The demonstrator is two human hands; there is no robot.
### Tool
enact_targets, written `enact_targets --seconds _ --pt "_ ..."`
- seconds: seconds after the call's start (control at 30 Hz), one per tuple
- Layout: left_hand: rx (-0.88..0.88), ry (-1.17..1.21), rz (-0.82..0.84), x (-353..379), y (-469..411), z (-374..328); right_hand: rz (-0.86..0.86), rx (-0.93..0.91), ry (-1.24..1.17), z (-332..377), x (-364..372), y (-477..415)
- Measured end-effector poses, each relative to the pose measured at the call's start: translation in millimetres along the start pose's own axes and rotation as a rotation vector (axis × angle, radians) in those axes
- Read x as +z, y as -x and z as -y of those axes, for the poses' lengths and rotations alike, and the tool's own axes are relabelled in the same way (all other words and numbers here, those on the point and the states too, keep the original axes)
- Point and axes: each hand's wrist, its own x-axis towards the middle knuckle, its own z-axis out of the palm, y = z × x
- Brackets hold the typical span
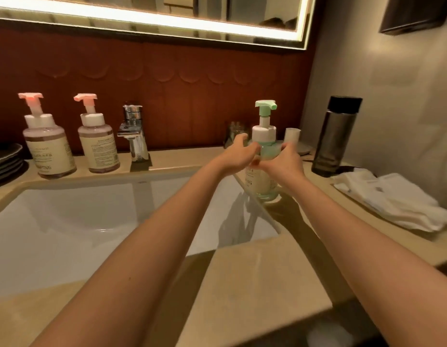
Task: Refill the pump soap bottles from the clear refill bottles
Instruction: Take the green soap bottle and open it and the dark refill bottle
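A green pump bottle (264, 181) with a white collar and a pale label stands upright on the counter to the right of the sink. My left hand (238, 154) grips its upper body from the left. My right hand (286, 160) grips it from the right, so both hands wrap the bottle below the collar. Two pink pump bottles (49, 149) (98, 144) stand at the back left of the counter, beside the tap. No clear refill bottle can be told apart here.
A white sink basin (92, 216) fills the middle, with a chrome tap (133, 136) behind it. A dark flask (336, 139) stands at the right, folded white towels (395, 199) lie in front of it. Glasses (235, 132) and a small white cup (292, 136) stand behind the green bottle. Dark plates (6, 159) are stacked far left.
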Motion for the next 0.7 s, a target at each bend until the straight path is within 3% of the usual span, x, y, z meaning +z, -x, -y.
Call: enact_targets --seconds 0.37,0.7 --pt "0.213 -0.008 0.01 54.2 2.4 -37.7 -0.078 0.093 0.084 -28.9 -57.4 26.0" --pt "0.286 -0.063 0.173 54.6 -30.8 -50.0 -0.143 0.154 0.05 -31.4 -58.5 32.0"
